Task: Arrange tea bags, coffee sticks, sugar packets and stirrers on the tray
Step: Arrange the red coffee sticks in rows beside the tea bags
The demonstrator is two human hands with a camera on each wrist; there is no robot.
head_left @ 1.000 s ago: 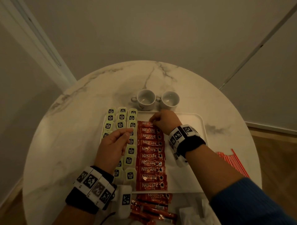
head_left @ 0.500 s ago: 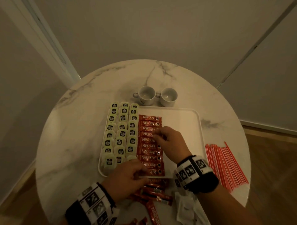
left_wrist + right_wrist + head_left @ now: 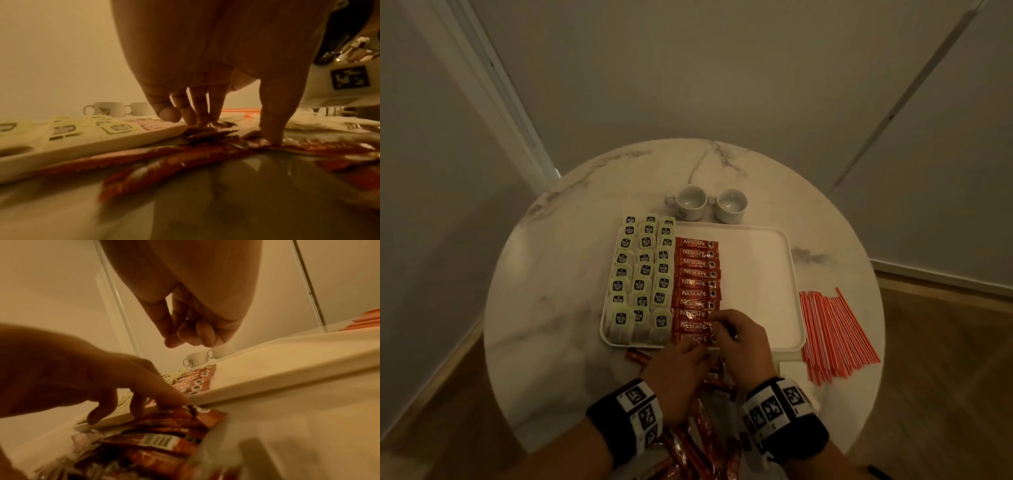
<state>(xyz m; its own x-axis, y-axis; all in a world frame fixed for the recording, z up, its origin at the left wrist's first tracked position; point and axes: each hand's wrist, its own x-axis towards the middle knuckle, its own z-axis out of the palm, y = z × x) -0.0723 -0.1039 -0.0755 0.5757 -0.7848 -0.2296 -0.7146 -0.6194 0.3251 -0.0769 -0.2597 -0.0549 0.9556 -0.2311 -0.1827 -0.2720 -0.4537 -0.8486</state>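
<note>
A white tray (image 3: 756,274) holds three columns of tea bags (image 3: 642,274) on its left and one column of red coffee sticks (image 3: 697,284) beside them; its right half is bare. Loose coffee sticks (image 3: 688,442) lie on the table in front of the tray. My left hand (image 3: 693,346) reaches down at the tray's front rim, its fingertips and thumb set apart on those loose sticks (image 3: 164,160). My right hand (image 3: 717,327) hovers over the near end of the stick column, fingers curled against the thumb (image 3: 185,337), with nothing visible between them.
Red stirrers (image 3: 832,332) lie in a bundle on the round marble table (image 3: 551,308), right of the tray. White sugar packets (image 3: 791,369) sit by the tray's front right corner. Two white cups (image 3: 691,202) stand behind the tray.
My right hand has slid from the far end of the coffee stick column to its near end. My left hand has left the tea bags and come down onto the loose sticks.
</note>
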